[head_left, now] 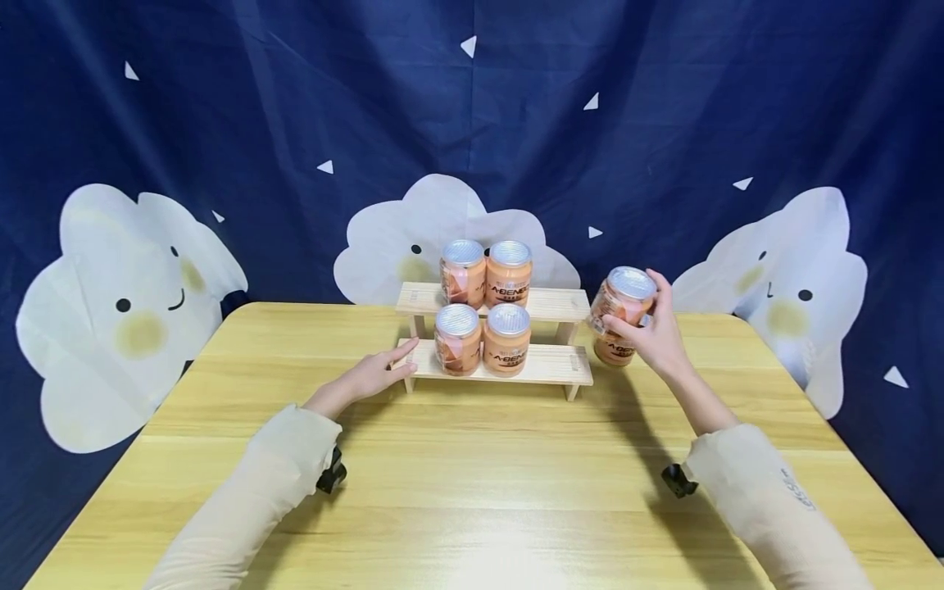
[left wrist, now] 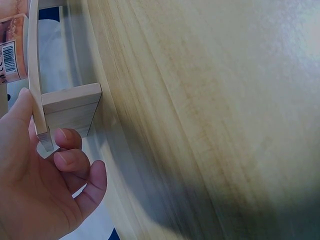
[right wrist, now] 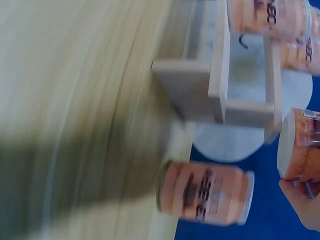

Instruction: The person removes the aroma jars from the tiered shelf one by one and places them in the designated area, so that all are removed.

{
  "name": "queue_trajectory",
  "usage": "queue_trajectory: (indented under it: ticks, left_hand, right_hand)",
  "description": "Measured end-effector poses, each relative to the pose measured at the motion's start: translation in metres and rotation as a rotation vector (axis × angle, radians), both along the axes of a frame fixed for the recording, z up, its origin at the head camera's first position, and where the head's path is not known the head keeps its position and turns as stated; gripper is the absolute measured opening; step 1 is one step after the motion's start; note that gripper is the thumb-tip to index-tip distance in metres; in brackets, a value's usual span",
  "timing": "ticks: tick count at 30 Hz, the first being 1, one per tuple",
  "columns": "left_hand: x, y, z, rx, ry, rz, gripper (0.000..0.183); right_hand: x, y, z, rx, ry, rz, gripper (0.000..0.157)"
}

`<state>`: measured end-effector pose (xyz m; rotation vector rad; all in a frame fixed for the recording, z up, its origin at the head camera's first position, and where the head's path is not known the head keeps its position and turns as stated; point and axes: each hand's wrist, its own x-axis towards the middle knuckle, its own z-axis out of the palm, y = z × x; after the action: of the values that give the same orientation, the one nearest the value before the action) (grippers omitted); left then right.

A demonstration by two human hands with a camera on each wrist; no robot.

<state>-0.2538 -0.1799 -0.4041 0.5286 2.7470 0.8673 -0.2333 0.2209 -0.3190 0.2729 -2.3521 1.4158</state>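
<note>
My left hand (head_left: 369, 375) grips the left end of the two-tier wooden stand's (head_left: 549, 360) lower shelf. In the left wrist view its thumb lies against the board (left wrist: 34, 75) and the other fingers curl beneath, near the leg. My right hand (head_left: 661, 340) holds an orange can (head_left: 625, 297) with a silver lid, slightly tilted, to the right of the stand. Below it a matching can (head_left: 614, 351) stands upright on the table, partly hidden by the held one; the right wrist view shows this lower can (right wrist: 205, 192) whole, apart from the held can (right wrist: 302, 150).
Two more cans stand side by side on the upper shelf (head_left: 556, 303), and two on the lower one, all left of centre. The wooden table (head_left: 472, 459) extends toward me. Behind it hangs a dark blue curtain (head_left: 472, 115) with white clouds.
</note>
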Motion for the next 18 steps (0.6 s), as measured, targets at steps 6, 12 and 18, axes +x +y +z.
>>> queue_trajectory:
  ticks: [6,12,18]
  left_hand:
    - [0.000,-0.001,-0.001,0.006,-0.014,0.005,0.059]
    - [0.000,-0.001,0.000,0.005,-0.015,0.009,0.059]
    - [0.001,0.000,0.002,0.003,-0.018,0.006,0.059]
  right_hand:
    - [-0.011,0.043,-0.023,0.067,-0.003,-0.108,0.082]
    - [-0.012,0.074,-0.033,0.073,-0.012,-0.190,0.083]
    - [-0.014,0.097,-0.044,0.083,-0.101,-0.218,0.084]
